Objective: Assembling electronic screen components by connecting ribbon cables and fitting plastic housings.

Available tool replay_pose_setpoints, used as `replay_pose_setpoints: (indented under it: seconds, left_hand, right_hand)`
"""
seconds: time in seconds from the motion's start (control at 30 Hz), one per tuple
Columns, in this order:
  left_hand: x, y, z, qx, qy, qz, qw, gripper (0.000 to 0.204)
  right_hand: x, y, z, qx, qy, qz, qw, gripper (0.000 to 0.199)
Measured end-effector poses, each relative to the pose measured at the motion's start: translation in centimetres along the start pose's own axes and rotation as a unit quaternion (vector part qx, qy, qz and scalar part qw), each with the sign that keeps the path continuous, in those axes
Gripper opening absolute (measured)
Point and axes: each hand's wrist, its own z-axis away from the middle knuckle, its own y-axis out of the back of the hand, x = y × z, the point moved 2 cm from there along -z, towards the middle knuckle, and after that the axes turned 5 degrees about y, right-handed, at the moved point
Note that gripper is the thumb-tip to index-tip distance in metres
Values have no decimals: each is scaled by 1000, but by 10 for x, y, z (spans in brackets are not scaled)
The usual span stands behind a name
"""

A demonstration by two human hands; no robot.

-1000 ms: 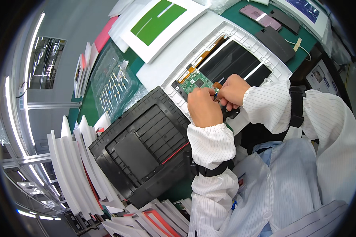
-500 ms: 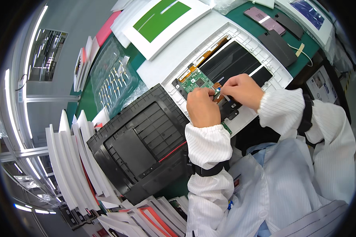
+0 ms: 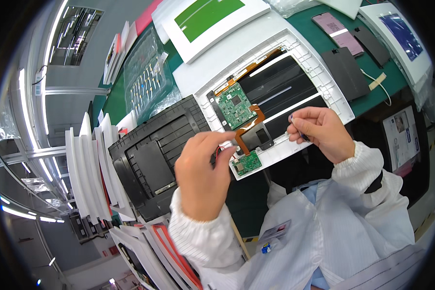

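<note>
A white device housing [image 3: 340, 106] lies open in front of me, with a green circuit board [image 3: 235, 102] and a smaller green board [image 3: 247, 163] inside. Orange flex cable [image 3: 240, 137] runs between them, beside a black plate [image 3: 259, 137]. My left hand [image 3: 203, 176] is over the housing's left lower edge, thumb and forefinger apart. Red and black wires [image 3: 218, 152] show in that gap, next to the smaller board. Above the housing's right lower edge, my right hand [image 3: 324, 133] is closed on a small, slim dark thing, mostly hidden by the fingers.
To the left lies a black ribbed back cover [image 3: 152, 166]. Bagged small metal parts [image 3: 147, 82] lie behind it. A white frame with a green screen [image 3: 210, 19] is at the back. Rightward are a pink phone [image 3: 338, 34] and dark boxes [image 3: 345, 72]. White panels [image 3: 79, 174] stand far left.
My hands have drawn apart from the circuit board: the left went left and down, the right moved right. The board and orange flex cable are now uncovered. The whole view has shifted slightly.
</note>
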Motion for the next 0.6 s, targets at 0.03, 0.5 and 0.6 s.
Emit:
replay_pose_setpoints:
  seconds: [0.03,0.5,0.6]
  left_hand:
    - [7,8,-3,-25,26,7,999,20]
    - [-39,-49,-109,-296,126,50,946,19]
    - [-44,-69,-117,-313,149,86,934,18]
  right_hand:
    - [1,2,-3,-2,-21,-20,1000,19]
    - [2,-34,-16,158,-117,17,980,8]
    - [5,-53,-26,259,-127,55,956,10]
